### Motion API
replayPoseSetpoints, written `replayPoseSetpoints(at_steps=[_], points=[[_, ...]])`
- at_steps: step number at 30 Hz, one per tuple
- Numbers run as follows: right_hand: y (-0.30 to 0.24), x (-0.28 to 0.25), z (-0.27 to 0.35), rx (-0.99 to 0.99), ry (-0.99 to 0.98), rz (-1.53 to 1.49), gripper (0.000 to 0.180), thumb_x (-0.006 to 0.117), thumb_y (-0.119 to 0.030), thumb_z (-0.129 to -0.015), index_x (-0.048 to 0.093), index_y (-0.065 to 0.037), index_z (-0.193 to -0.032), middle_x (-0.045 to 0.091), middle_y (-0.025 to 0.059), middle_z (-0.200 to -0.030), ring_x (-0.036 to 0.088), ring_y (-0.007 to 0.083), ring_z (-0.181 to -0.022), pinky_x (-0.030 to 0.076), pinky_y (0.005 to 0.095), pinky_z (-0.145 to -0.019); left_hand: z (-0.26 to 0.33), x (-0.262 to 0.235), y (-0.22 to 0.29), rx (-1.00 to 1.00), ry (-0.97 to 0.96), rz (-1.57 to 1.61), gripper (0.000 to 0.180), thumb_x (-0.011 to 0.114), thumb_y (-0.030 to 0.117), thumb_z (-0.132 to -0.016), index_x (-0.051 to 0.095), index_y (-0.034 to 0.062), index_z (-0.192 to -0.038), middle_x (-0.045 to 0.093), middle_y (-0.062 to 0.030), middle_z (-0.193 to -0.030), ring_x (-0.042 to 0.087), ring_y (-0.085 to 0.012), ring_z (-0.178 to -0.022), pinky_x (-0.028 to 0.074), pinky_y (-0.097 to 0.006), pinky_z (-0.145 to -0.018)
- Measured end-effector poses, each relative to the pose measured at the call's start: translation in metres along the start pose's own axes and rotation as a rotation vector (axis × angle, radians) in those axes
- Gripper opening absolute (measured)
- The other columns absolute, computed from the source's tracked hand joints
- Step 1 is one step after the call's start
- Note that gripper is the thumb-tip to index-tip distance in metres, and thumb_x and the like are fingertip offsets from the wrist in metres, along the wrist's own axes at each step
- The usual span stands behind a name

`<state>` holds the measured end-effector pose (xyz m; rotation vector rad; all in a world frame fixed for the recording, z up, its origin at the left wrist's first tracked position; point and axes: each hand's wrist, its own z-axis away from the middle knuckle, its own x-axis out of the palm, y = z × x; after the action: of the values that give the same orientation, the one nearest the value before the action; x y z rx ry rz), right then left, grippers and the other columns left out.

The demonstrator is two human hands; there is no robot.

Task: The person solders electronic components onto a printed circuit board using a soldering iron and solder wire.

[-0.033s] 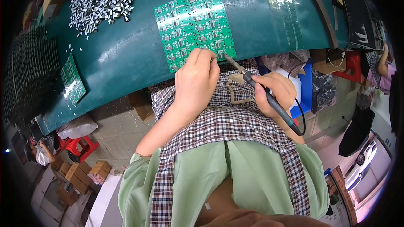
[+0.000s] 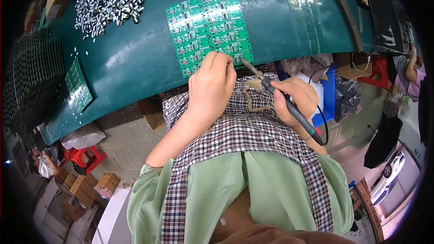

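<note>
Your right hand grips soldering iron over circuit panel; left hand bunched over its near edge (grasp: can't tell); panel likely light, stiff; hold by edges.

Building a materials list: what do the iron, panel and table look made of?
Iron: matte dark grip, maybe plastic; brownish shaft, probably metal. Panel: likely resin laminate; glare shows glossy green finish. Table: smooth green, reflecting softly; perhaps rubber or vinyl.

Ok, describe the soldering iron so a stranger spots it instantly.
Find the green table, then its larger circuit-board panel. The right hand holds the soldering iron toward it. Unlike the flat panel, it has a slim dark handle and metal tip.
</note>
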<state>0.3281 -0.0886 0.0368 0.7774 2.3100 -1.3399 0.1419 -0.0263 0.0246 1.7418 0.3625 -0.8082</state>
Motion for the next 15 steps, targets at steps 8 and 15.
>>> replayPoseSetpoints(at_steps=[8,15], points=[[-0.001,0.001,0.006,-0.006,0.01,-0.012,0.014,0.066,-0.001,-0.066,0.066,0.003,-0.08,0.065,0.0125,-0.069,0.06,0.0223,-0.052,0.046,0.0292,-0.047,-0.001,0.002,0.002,-0.028,-0.089,0.027,0.011,0.063,-0.002,-0.079,0.058,0.0018,-0.088,0.059,-0.0121,-0.083,0.061,-0.0296,-0.073,0.048,-0.036,-0.062],[-0.008,-0.009,0.012,0.058,0.025,0.044,0.016,0.066,-0.002,-0.068,0.065,0.002,-0.083,0.065,0.0121,-0.069,0.058,0.0211,-0.051,0.044,0.0286,-0.046,0.002,-0.01,-0.004,0.015,-0.028,0.059,0.008,0.065,-0.001,-0.079,0.061,0.0019,-0.086,0.058,-0.0096,-0.08,0.06,-0.0248,-0.069,0.046,-0.032,-0.059]])
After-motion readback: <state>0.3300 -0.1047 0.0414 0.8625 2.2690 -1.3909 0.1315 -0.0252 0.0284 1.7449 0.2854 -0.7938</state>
